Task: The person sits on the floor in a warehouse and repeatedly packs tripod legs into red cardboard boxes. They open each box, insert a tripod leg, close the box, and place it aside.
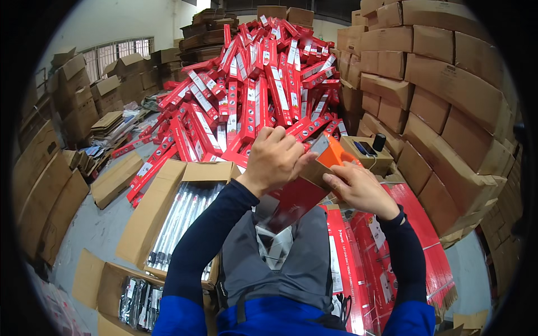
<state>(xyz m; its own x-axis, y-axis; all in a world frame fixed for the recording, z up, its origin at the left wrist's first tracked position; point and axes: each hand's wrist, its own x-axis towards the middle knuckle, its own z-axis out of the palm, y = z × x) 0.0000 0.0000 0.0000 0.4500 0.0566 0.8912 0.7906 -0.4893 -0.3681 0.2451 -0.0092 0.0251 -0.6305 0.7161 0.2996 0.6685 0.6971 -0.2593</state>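
Note:
A long red cardboard box (297, 203) stands tilted above my lap, its upper end between my two hands. My left hand (274, 158) is closed at the box's upper left edge, knuckles up and thumb toward the right; its fingertips are partly hidden. In my right hand (358, 187) is an orange tape dispenser (334, 152) with a grey metal front, held against the box's top end. A brown cardboard flap (315, 172) shows just under the dispenser.
Red boxes (252, 106) are heaped ahead. On my left, open cartons hold silvery tubes (185, 224) and black packaged parts (140, 302). Flat red cartons (370, 269) lie at my right. Stacked brown cartons (437, 73) wall the right; a phone (368, 148) rests on one carton.

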